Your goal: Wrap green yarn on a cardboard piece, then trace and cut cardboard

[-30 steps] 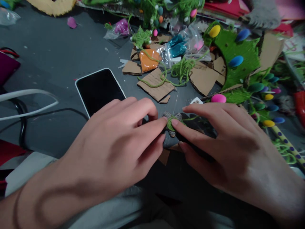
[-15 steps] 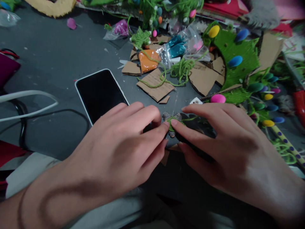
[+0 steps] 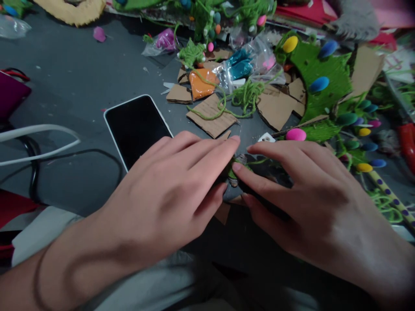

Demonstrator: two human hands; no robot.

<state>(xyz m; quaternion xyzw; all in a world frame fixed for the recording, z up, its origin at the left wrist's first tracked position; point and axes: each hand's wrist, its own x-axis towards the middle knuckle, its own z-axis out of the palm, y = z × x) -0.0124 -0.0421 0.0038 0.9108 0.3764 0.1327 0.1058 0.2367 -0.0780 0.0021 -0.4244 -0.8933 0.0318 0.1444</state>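
My left hand [image 3: 168,190] lies with its fingers stretched out flat over a small piece wound with green yarn [image 3: 232,173], hiding most of it. From the right, my right hand [image 3: 308,194] meets it. Its middle fingertip presses on the piece and its index finger reaches over the top. A thin strand of green yarn runs from the piece under my right hand. Both hands rest low on the dark grey table [image 3: 81,77], just above my lap.
A black phone [image 3: 136,125] lies left of my hands. Cardboard scraps [image 3: 212,116], loose green yarn [image 3: 248,95], an orange bag [image 3: 201,82] and plastic bags lie beyond. A green yarn-covered shape with coloured eggs [image 3: 324,77] fills the right. White [image 3: 39,129] and black cables sit left.
My left fingers have straightened and slid forward over the yarn-wound piece, which showed between both fingertips before. My right hand has hardly moved.
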